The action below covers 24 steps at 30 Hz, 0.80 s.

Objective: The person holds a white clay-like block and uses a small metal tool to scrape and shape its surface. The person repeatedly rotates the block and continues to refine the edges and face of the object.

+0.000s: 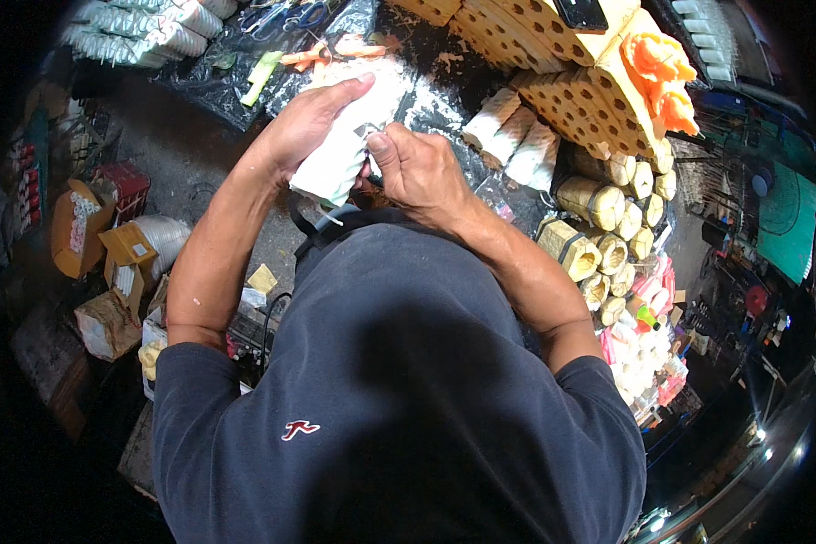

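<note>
A thick white candle point(328, 168) with carved-looking sides lies tilted in front of my body, strongly sunlit, a pale wick hanging from its near end. My left hand point(304, 127) grips it from the left, thumb stretched along the top. On its right side my right hand point(422, 172) is closed around a small knife point(366, 131), whose short metal blade touches the candle. Most of the knife's dark handle is hidden by my fingers. White shavings lie on the black plastic sheet point(431, 100) beyond, with orange wax strips point(310, 56) and a yellow-green strip point(261, 78).
Yellow blocks full of holes point(598, 100) stand at the far right, orange wax lumps point(659, 77) on them. White twisted candles point(517, 140) lie in front, beside stacked yellow cylindrical moulds point(598, 201). Scissors point(310, 15) and bundled white candles point(177, 36) are at the back; cardboard boxes point(80, 227) at left.
</note>
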Tool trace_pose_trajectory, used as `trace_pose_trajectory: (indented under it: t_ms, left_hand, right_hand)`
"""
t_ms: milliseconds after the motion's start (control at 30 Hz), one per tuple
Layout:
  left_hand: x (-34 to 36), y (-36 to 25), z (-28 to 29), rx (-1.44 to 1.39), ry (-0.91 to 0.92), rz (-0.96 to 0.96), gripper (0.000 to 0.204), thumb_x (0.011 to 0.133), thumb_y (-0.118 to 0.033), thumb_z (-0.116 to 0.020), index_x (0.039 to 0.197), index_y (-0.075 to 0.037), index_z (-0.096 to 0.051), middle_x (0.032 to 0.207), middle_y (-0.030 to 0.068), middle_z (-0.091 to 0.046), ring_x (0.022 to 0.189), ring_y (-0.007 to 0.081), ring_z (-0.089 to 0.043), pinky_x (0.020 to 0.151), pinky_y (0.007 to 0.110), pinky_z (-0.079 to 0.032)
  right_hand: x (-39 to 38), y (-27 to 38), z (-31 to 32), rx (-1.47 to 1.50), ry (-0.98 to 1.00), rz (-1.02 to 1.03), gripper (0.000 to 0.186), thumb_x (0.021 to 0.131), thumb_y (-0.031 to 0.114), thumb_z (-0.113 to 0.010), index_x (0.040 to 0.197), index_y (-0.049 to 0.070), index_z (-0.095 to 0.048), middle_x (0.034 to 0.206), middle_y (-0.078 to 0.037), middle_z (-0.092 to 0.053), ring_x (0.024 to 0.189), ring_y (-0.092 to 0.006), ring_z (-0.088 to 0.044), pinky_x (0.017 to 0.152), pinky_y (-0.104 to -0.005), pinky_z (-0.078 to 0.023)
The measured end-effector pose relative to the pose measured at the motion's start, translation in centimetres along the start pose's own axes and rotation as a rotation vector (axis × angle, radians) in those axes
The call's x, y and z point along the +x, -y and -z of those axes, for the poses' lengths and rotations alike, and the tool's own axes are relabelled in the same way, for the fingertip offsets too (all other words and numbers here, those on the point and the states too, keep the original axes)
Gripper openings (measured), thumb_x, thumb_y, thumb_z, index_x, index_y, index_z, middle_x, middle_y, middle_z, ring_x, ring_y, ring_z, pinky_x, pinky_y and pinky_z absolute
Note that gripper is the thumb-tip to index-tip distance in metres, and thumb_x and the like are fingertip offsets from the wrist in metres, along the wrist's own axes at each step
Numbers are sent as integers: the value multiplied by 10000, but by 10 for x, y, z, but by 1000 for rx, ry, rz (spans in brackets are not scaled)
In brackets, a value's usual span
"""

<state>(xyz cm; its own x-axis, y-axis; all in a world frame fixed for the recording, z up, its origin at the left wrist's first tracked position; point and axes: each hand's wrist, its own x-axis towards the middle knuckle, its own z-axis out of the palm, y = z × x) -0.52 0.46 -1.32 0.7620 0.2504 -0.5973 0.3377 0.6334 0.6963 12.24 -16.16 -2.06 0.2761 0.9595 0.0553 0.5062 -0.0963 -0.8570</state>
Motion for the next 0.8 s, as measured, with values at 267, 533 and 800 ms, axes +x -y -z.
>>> trace_pose_trajectory:
  t_ms: [267,533,800]
  left_hand:
    - [-7,-9,-8,-14,39,76,519,1133,-447,-600,1276,49,-654,853,149,-743,578,231,-749,485,349,-651]
    - [2,0,2,88,-65,-38,498,1128,-443,-614,1270,28,-697,945,108,-761,692,172,-751,564,314,-640]
    - [13,12,12,-35,-19,-42,469,1140,-411,-603,1294,20,-705,1019,88,-771,788,144,-755,636,296,-639]
  right_hand:
    - [6,-20,7,-223,-83,334,400,1119,356,-632,875,42,-593,680,-155,-634,620,-396,-696,577,-487,-579]
    - [7,-9,12,-25,165,58,444,1145,368,-572,904,3,-654,725,-238,-690,666,-463,-699,646,-534,-586]
    - [-1,-3,-4,136,89,-72,473,1161,371,-543,932,-15,-692,726,-262,-674,703,-497,-708,671,-542,-574]
